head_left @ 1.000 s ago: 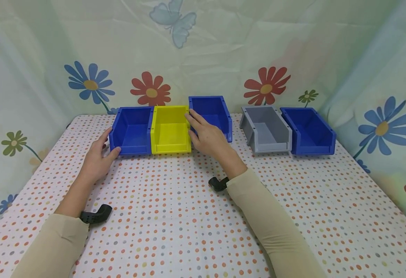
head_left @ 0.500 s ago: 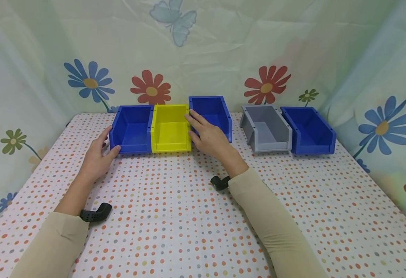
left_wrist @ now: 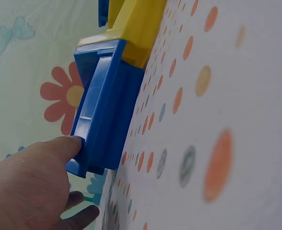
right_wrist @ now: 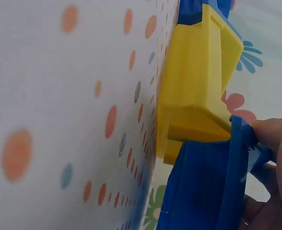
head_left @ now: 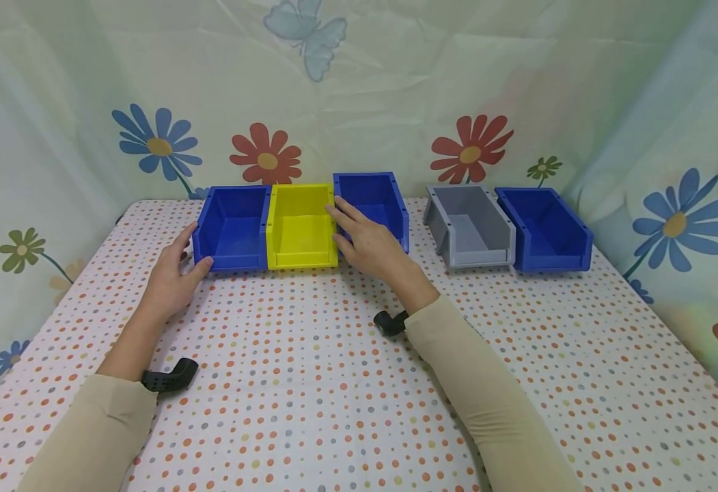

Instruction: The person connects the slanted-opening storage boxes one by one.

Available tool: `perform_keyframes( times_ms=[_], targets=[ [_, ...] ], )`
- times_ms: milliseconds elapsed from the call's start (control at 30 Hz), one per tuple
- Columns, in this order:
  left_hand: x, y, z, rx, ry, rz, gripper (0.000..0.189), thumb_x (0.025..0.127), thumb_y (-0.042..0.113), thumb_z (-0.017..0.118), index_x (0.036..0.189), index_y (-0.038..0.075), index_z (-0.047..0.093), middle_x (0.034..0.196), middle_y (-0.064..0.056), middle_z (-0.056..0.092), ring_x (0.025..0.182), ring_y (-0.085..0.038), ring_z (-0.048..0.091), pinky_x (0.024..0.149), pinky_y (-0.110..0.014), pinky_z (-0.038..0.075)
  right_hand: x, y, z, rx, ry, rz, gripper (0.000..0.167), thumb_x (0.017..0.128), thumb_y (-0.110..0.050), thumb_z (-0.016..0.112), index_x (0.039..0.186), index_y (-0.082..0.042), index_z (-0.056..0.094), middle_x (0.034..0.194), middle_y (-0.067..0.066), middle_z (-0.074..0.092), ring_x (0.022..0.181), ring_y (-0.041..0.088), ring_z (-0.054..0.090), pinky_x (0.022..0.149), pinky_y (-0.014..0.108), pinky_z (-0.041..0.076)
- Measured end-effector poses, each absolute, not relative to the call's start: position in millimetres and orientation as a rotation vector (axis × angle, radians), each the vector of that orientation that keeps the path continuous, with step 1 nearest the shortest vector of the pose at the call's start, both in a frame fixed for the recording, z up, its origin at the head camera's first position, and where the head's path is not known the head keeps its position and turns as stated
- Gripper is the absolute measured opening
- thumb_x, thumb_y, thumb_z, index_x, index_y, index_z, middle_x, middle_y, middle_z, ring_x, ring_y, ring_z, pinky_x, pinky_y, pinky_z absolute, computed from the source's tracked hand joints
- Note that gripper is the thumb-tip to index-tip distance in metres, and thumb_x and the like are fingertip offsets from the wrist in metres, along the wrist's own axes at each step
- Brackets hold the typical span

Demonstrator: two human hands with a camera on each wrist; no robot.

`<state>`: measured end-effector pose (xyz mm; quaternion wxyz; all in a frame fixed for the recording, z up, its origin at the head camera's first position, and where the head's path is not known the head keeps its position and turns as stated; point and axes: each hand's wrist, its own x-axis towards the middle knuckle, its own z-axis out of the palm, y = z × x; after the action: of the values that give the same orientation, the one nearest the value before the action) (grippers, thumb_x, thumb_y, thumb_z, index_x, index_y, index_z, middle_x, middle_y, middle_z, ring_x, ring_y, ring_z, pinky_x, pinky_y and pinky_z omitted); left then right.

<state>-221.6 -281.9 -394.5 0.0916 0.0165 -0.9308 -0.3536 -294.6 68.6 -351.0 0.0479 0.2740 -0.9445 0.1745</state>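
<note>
Near the left end of the row, my left hand (head_left: 169, 281) is at the near left corner of a blue storage bin (head_left: 236, 236). Its thumb rests on the front lip in the left wrist view, with other fingers along the outer side. A yellow storage bin (head_left: 303, 239) sits against this blue one. My right hand (head_left: 367, 242) grips the left wall of the middle blue bin (right_wrist: 198, 187); that bin stands farther back than the yellow one and is partly hidden by the hand. The right thumb is at its front corner in the right wrist view.
A grey bin (head_left: 472, 232) and another blue bin (head_left: 546, 232) stand side by side on the right, apart from the middle blue bin. All rest on a dotted tablecloth (head_left: 285, 383). A floral curtain (head_left: 383, 82) hangs behind the table.
The middle blue bin has shifted slightly toward me with my right hand on it. My left hand stays at the left blue bin's corner.
</note>
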Motion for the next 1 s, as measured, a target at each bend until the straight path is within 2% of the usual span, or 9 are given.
perform_keyframes(
  times_ms=[67, 167, 267, 333, 400, 633, 833, 1000],
  targets=[
    [-221.8, -281.7, -394.6, 0.059, -2.765, -1.054, 0.073, 0.109, 0.032, 0.05, 0.169, 0.025, 0.009, 0.166, -0.032, 0.022, 0.146, -0.057, 0.034, 0.116, -0.076, 0.032, -295.0, 68.7, -351.8, 0.84, -2.901, 0.53, 0.06, 0.111, -0.034, 0.046, 0.166, -0.027, 0.023, 0.175, -0.007, 0.012, 0.129, 0.032, 0.062, 0.102, 0.043, 0.057],
    [-222.1, -281.5, -394.5, 0.077, -2.768, -1.062, 0.073, 0.109, 0.033, 0.05, 0.169, 0.027, 0.008, 0.166, -0.031, 0.022, 0.147, -0.057, 0.034, 0.115, -0.076, 0.032, -295.5, 69.1, -353.3, 0.848, -2.935, 0.524, 0.06, 0.111, -0.034, 0.045, 0.167, -0.027, 0.022, 0.175, -0.007, 0.009, 0.122, 0.032, 0.065, 0.094, 0.042, 0.059],
    [-222.4, -281.6, -394.4, 0.08, -2.771, -1.064, 0.073, 0.109, 0.034, 0.05, 0.168, 0.028, 0.009, 0.166, -0.031, 0.022, 0.147, -0.056, 0.034, 0.115, -0.076, 0.032, -295.8, 69.5, -355.2, 0.855, -2.956, 0.513, 0.06, 0.112, -0.035, 0.045, 0.167, -0.027, 0.021, 0.175, -0.008, 0.009, 0.132, 0.032, 0.061, 0.102, 0.043, 0.057],
    [-222.4, -282.0, -394.3, 0.076, -2.773, -1.063, 0.073, 0.109, 0.033, 0.05, 0.168, 0.028, 0.009, 0.166, -0.031, 0.023, 0.146, -0.057, 0.035, 0.115, -0.076, 0.032, -295.8, 69.8, -356.4, 0.859, -2.962, 0.508, 0.061, 0.111, -0.035, 0.045, 0.167, -0.027, 0.021, 0.175, -0.008, 0.008, 0.144, 0.032, 0.051, 0.112, 0.045, 0.052],
    [-222.5, -282.5, -394.2, 0.063, -2.771, -1.062, 0.073, 0.109, 0.033, 0.05, 0.169, 0.027, 0.009, 0.166, -0.031, 0.023, 0.146, -0.057, 0.035, 0.116, -0.075, 0.032, -295.8, 70.0, -357.0, 0.866, -2.968, 0.512, 0.062, 0.111, -0.035, 0.046, 0.167, -0.027, 0.02, 0.175, -0.008, 0.007, 0.147, 0.031, 0.047, 0.116, 0.046, 0.048],
    [-222.4, -282.0, -392.9, 0.049, -2.766, -1.072, 0.073, 0.109, 0.033, 0.05, 0.169, 0.026, 0.009, 0.166, -0.032, 0.022, 0.146, -0.057, 0.034, 0.116, -0.075, 0.033, -295.2, 71.2, -356.4, 0.894, -2.988, 0.517, 0.067, 0.111, -0.033, 0.048, 0.168, -0.025, 0.013, 0.176, -0.005, 0.003, 0.134, 0.034, 0.06, 0.105, 0.046, 0.056],
    [-222.5, -280.7, -392.3, 0.065, -2.771, -1.073, 0.073, 0.109, 0.034, 0.05, 0.169, 0.026, 0.009, 0.167, -0.031, 0.021, 0.147, -0.056, 0.034, 0.116, -0.075, 0.033, -295.5, 72.0, -356.1, 0.906, -3.007, 0.508, 0.068, 0.111, -0.033, 0.046, 0.168, -0.025, 0.01, 0.176, -0.005, 0.001, 0.135, 0.033, 0.059, 0.101, 0.044, 0.057],
    [-222.1, -280.6, -392.1, 0.07, -2.776, -1.064, 0.073, 0.109, 0.033, 0.049, 0.169, 0.025, 0.009, 0.166, -0.032, 0.021, 0.147, -0.057, 0.033, 0.116, -0.074, 0.032, -295.6, 72.0, -357.1, 0.917, -3.036, 0.508, 0.069, 0.112, -0.034, 0.045, 0.168, -0.026, 0.006, 0.176, -0.006, -0.002, 0.138, 0.033, 0.056, 0.103, 0.045, 0.056]
  ],
)
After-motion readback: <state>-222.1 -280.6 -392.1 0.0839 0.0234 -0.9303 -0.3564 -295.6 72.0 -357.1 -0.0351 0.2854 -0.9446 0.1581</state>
